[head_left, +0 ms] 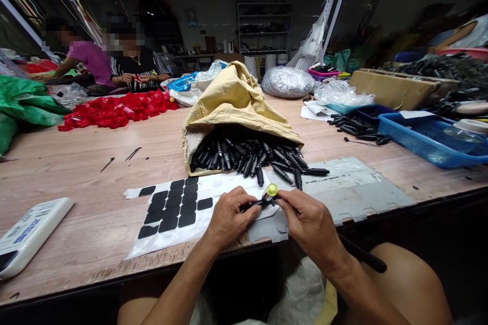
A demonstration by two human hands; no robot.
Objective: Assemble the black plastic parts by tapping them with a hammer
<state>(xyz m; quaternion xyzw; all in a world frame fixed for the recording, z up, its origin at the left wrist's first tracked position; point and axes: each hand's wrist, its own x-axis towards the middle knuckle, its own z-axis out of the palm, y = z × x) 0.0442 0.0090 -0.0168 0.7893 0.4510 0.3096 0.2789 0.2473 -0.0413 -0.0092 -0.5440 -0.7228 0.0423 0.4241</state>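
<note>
My left hand (231, 215) is closed in a pinch around a slim black part (256, 203) just above the table's front edge. At that part's right end sits a small round yellow-green piece (272, 190). My right hand (310, 221) is closed too, thumb and fingertips pinching at the side of this round piece; its exact shape is partly hidden by the fingers. Straight ahead, a pile of black tube-like parts (247, 157) spills from the mouth of a tan woven sack (236, 104). Under my left hand lies a white sheet with black square stickers (170, 208).
A grey board (343, 188) lies at right, near a blue basket (430, 147) and a cardboard box (392, 89). Red parts (118, 108) are heaped at far left, with two people behind. A white device (34, 233) stands at near left.
</note>
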